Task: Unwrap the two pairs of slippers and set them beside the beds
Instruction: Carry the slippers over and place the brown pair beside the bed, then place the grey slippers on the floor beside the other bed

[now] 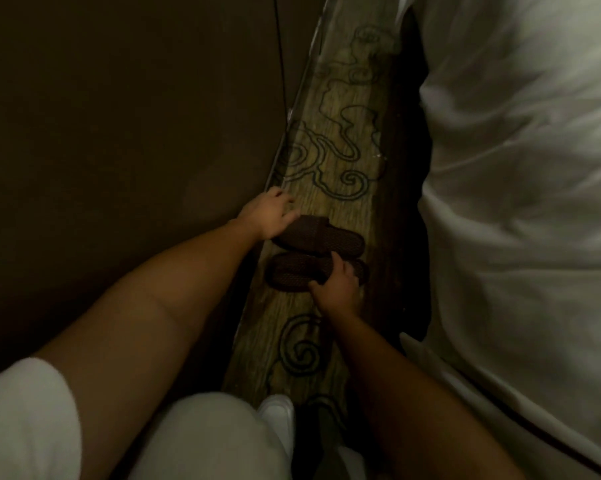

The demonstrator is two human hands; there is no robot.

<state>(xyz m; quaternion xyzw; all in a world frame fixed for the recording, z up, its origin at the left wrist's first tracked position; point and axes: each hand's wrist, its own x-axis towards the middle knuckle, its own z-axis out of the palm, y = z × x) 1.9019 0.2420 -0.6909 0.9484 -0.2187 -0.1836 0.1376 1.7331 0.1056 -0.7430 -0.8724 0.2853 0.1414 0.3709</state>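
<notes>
Knee (205, 434); left hand (269, 216) loose on far slipper (326, 237), right hand (337, 289) clasped round near slipper (292, 271); bed (517, 202) rightward

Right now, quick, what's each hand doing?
Left hand: touching the far slipper; grip cannot be told.
Right hand: closed, holding the near slipper.

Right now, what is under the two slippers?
Swirl-patterned carpet between the dark wall and the white bedding. No wrapper shows. Directly beneath is covered by the far slipper, the near slipper and the right hand gripping it.
</notes>
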